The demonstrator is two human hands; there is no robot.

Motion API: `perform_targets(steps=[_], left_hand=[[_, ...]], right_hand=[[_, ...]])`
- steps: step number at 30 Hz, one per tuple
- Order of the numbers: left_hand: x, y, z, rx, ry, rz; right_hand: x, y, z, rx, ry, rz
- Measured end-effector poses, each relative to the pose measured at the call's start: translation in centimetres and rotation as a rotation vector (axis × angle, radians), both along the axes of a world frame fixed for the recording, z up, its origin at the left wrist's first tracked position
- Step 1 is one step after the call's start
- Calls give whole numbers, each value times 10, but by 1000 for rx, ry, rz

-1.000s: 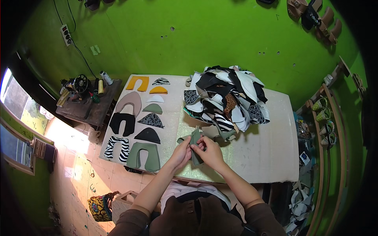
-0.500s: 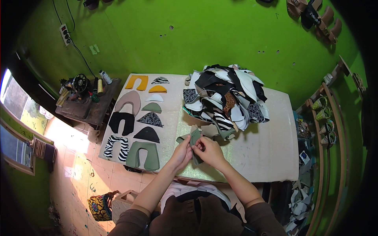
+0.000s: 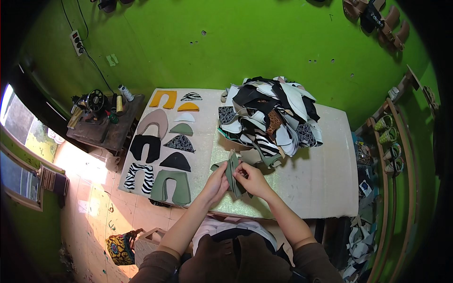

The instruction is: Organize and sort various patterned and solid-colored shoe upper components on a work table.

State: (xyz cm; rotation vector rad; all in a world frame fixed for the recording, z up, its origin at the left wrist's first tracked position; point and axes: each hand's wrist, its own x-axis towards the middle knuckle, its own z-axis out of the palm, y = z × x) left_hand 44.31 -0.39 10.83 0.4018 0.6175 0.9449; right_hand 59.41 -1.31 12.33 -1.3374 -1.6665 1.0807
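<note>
Between my two hands is a small bundle of sage-green fabric pieces [image 3: 232,172], held over the near middle of the table. My left hand [image 3: 218,183] is closed on the bundle's left side. From the right, my right hand [image 3: 251,180] pinches the bundle's edge with thumb and fingers. Just beyond my hands rises a big heap of cut scraps [image 3: 264,111] in black, white, zebra and leopard print. Left of my hands lie sorted pieces: a green U-shaped stack [image 3: 171,187], a zebra U-shape [image 3: 139,177], a black U-shape [image 3: 146,148] and a black half-round piece [image 3: 176,161].
Further up the pale table [image 3: 330,184] are yellow U-shapes [image 3: 163,99] and small half-rounds. A sewing machine [image 3: 96,100] stands on a side table at left. Sandals hang on a rack [image 3: 388,137] at right, above scraps [image 3: 361,245]. A box [image 3: 147,246] sits on the floor.
The green pieces have turned and fanned out a little, with more of them showing below my fingers. Both hands stay in nearly the same place.
</note>
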Motion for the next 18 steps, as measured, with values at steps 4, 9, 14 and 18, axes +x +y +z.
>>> perform_targets(steps=[4,9,14,18], left_hand=[[-1,-1,10,93,86,-21],[1,-1,8,124,157,-56],[2,0,9,127,137,-73],[0,2,0,56,78,-16]], right_hand=[[7,3,-3,-127,150,36],[14,5,-12,-164,208,84],[16,5,-13,-172,243,76],[14,4,-7,-86,151,-23]])
